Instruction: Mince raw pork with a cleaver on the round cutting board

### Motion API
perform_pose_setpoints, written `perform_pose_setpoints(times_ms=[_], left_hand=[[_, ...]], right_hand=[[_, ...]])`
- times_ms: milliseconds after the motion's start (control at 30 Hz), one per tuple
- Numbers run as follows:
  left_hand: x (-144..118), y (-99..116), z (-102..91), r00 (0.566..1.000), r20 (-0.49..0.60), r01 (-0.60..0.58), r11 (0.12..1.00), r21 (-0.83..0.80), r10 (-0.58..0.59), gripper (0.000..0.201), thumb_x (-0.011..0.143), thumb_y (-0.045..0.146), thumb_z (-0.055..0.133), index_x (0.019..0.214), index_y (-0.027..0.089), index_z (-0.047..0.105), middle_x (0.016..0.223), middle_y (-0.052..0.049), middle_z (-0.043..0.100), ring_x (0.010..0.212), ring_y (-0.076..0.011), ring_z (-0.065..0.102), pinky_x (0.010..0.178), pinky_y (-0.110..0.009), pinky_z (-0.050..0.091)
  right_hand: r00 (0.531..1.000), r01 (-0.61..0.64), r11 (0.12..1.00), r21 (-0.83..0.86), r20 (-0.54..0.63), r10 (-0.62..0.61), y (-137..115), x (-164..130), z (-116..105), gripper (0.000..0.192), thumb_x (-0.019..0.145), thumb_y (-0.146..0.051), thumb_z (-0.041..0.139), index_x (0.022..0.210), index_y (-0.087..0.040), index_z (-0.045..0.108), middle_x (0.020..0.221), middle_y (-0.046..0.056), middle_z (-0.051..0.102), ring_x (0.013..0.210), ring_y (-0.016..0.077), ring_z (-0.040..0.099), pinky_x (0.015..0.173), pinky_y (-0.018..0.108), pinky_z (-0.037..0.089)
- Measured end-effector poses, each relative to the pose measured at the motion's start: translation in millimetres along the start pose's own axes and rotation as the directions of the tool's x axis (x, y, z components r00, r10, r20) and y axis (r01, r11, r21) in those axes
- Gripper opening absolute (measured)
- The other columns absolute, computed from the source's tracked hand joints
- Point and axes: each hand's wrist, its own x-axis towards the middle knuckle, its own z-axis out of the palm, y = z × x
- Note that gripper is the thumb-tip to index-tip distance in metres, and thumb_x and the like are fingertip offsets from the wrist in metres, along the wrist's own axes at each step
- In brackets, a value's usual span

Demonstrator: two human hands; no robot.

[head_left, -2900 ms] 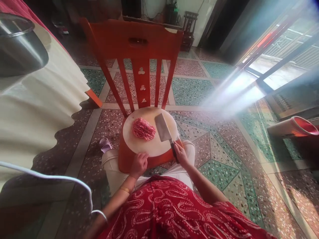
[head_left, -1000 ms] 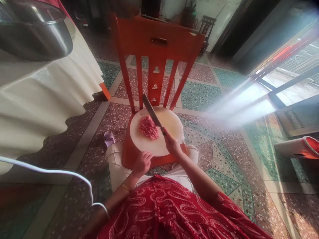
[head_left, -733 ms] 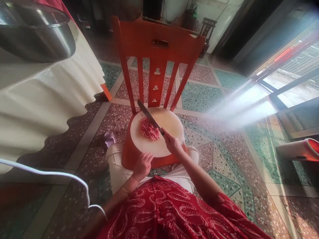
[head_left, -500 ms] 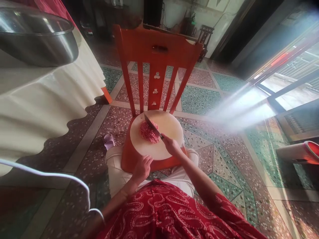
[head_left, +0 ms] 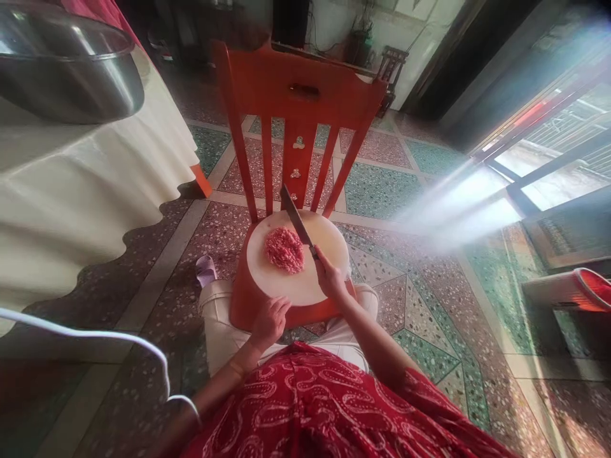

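Nearest to her body, the left hand (head_left: 270,320) lies curled over the near edge of the round cutting board (head_left: 324,236), fingers folded down on the rim and holding nothing else; it pins the board on the seat of the orange chair (head_left: 298,95). It does well to stay at that edge, well apart from the blade's path, pressing down so the board cannot skid.

Just beyond, at the board's right edge, the right hand (head_left: 329,278) is closed tight around the handle of a cleaver (head_left: 296,216). The blade is raised and tilted, its tip above the far edge of the board.

Between the two hands and the far edge, the mound of minced meat (head_left: 285,249) sits left of the board's middle. I judge each chop should fall straight onto the mound, wrist loose, with the spread scraped back toward the middle.

Further off, a steel bowl (head_left: 67,76) rests on the cloth-covered table (head_left: 86,184) to the left.
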Motion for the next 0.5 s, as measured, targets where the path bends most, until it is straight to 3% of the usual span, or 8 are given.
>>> perform_pose_setpoints(times_ms=[133, 300, 433, 500], left_hand=[[-0.4, -0.6, 1.6, 1.000, -0.023, -0.001, 1.000, -0.016, 0.001, 0.043, 0.080, 0.005, 0.039, 0.120, 0.018, 0.053, 0.115, -0.008, 0.057, 0.112, -0.0219, 0.048, 0.098, -0.042, 0.044], [-1.0, -0.9, 2.2, 1.000, -0.010, 0.017, 1.000, -0.026, -0.018, 0.045, 0.081, 0.006, 0.040, 0.122, 0.020, 0.052, 0.120, -0.007, 0.056, 0.113, -0.0211, 0.048, 0.099, -0.042, 0.043], [-1.3, -1.3, 2.9, 1.000, 0.000, 0.016, 0.999, -0.042, -0.016, 0.047, 0.080, 0.006, 0.040, 0.123, 0.020, 0.051, 0.118, -0.008, 0.056, 0.114, -0.0211, 0.048, 0.099, -0.042, 0.042], [-1.5, -1.8, 3.4, 1.000, -0.001, 0.016, 0.999, -0.039, -0.016, 0.047, 0.080, 0.006, 0.040, 0.124, 0.020, 0.051, 0.118, -0.008, 0.056, 0.113, -0.0213, 0.048, 0.098, -0.042, 0.043]], right_hand=[[0.987, -0.082, 0.995, -0.060, 0.132, 0.089, 1.1, -0.2, -1.2, 0.042, 0.091, -0.032, 0.039, 0.130, -0.023, 0.053, 0.105, 0.006, 0.069, 0.088, 0.0201, 0.066, 0.076, 0.027, 0.049], [0.999, -0.031, 0.999, 0.025, -0.028, 0.032, 0.9, -2.4, -9.3, 0.045, 0.092, -0.033, 0.036, 0.135, -0.025, 0.046, 0.108, 0.004, 0.068, 0.092, 0.0166, 0.064, 0.079, 0.024, 0.047], [0.986, -0.111, 0.994, -0.015, 0.121, 0.112, 9.2, -5.9, -3.5, 0.043, 0.090, -0.033, 0.039, 0.129, -0.023, 0.054, 0.097, 0.004, 0.071, 0.085, 0.0186, 0.066, 0.074, 0.026, 0.049], [0.992, -0.086, 0.996, 0.016, 0.093, 0.084, 11.2, -6.5, -1.1, 0.043, 0.091, -0.034, 0.037, 0.130, -0.023, 0.053, 0.094, 0.004, 0.071, 0.084, 0.0184, 0.066, 0.073, 0.025, 0.049]])
